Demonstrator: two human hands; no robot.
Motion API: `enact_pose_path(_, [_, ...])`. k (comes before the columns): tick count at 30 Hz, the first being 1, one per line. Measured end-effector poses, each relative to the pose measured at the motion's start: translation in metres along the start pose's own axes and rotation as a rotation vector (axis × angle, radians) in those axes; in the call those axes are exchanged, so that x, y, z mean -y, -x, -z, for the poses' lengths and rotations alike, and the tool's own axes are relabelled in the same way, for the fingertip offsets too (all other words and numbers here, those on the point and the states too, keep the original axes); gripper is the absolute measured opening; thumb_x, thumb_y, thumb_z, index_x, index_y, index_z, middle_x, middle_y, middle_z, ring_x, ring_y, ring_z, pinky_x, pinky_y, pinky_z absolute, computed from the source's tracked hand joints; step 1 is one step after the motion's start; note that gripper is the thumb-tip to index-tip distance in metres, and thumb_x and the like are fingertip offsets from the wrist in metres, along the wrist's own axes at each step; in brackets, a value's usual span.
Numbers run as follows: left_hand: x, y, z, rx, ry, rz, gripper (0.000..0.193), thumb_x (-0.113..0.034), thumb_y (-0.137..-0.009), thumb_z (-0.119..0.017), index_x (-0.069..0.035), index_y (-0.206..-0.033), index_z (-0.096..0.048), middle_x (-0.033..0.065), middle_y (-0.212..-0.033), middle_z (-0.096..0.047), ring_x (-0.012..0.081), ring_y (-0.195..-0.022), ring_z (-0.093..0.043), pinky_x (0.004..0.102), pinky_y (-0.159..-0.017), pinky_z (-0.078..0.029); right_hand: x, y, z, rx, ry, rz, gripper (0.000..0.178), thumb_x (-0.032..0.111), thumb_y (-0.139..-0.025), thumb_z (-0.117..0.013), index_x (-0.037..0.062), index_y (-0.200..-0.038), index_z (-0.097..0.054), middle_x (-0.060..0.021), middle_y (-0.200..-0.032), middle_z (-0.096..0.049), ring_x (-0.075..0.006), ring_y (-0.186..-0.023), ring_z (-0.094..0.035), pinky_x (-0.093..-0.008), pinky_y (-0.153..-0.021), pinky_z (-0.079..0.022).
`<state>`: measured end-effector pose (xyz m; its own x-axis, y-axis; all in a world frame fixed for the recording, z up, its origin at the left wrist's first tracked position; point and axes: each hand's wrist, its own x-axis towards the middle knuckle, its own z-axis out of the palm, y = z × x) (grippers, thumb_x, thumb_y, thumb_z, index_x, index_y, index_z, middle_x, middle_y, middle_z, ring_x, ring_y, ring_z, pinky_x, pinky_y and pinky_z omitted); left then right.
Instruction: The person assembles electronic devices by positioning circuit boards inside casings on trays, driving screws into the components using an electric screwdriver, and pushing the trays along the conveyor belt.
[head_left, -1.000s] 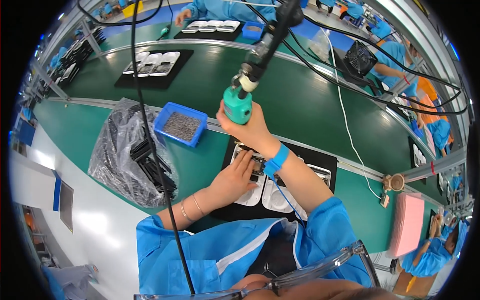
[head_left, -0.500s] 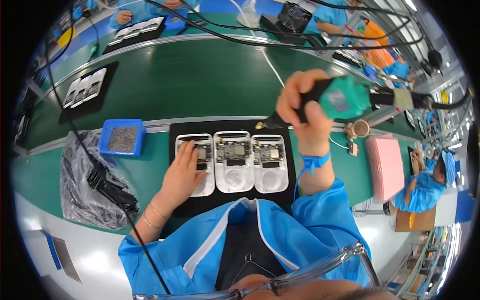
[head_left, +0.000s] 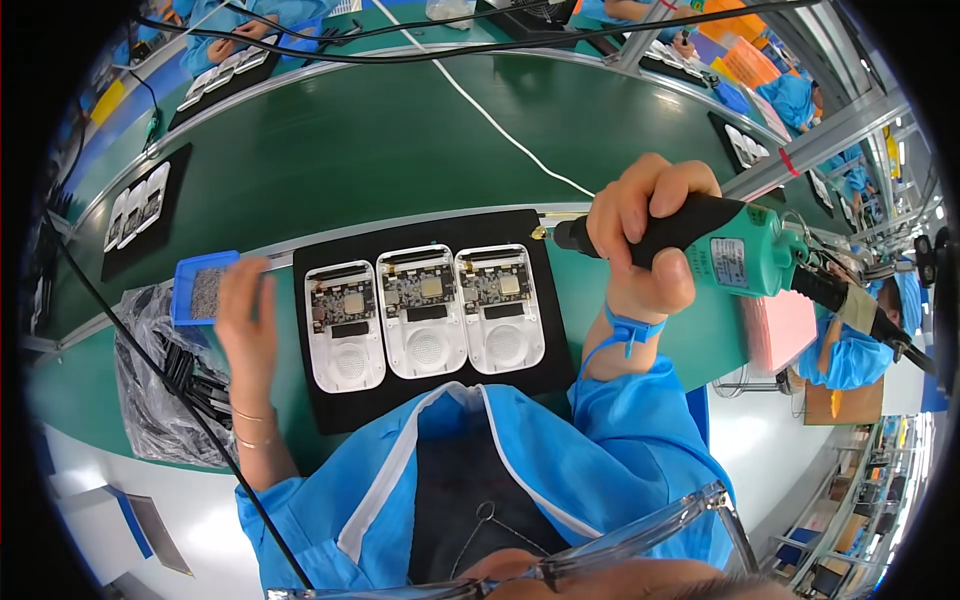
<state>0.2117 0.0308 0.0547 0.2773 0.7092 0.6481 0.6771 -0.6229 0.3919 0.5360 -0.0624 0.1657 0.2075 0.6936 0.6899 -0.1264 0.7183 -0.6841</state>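
Note:
My right hand is closed around a green and black electric screwdriver. The screwdriver lies nearly level, its bit pointing left, just past the far right corner of the black mat. On that mat three white plastic housings lie side by side, each with a dark circuit board and a round speaker grille. My left hand, slightly blurred, is off the housings, its fingers stretched toward the right side of a blue bin of small grey parts, probably screws. Nothing shows in that hand.
A clear plastic bag with black strips lies below the bin. At right stands a pink stack. Another mat with white housings lies far left. A white cable and black cables cross the view. Co-workers sit across and at right.
My left hand has left the left housing and moved left to the blue bin. The screwdriver in my right hand has shifted a little right and down. The whole view has shifted too.

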Motion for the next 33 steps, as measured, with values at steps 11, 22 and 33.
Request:
enact_pose_path(11, [0.087, 0.022, 0.012, 0.038, 0.023, 0.360, 0.019, -0.014, -0.090, -0.054, 0.005, -0.093, -0.059, 0.0059, -0.074, -0.058, 0.0086, -0.066, -0.051, 0.0237, -0.059, -0.044, -0.012, -0.001, 0.023, 0.093, -0.117, -0.131, 0.032, 0.006, -0.067, -0.067, 0.0032, -0.095, -0.050, -0.0065, -0.079, -0.055, -0.0118, -0.070, -0.052, -0.0255, -0.062, -0.044])
enact_pose_path(22, [0.033, 0.065, -0.023, 0.182, 0.032, 0.210, 0.014, -0.008, -0.088, -0.051, 0.005, -0.088, -0.058, 0.0150, -0.076, -0.055, 0.0293, -0.064, -0.053, 0.0346, -0.058, -0.042, -0.017, -0.001, 0.000, 0.102, -0.086, -0.132, 0.029, 0.010, -0.070, -0.067, 0.0016, -0.091, -0.049, -0.0060, -0.077, -0.053, -0.0095, -0.067, -0.051, -0.0225, -0.059, -0.040])
enact_pose_path(33, [0.247, 0.042, -0.023, 0.115, 0.037, 0.281, 0.017, -0.010, -0.089, -0.052, 0.004, -0.097, -0.057, 0.0163, -0.082, -0.059, 0.0243, -0.071, -0.058, 0.0325, -0.066, -0.047, -0.008, -0.002, -0.002, 0.334, 0.007, -0.135, 0.026, 0.010, -0.070, -0.068, 0.0025, -0.089, -0.051, -0.0033, -0.077, -0.053, -0.0103, -0.068, -0.050, -0.0244, -0.061, -0.040])
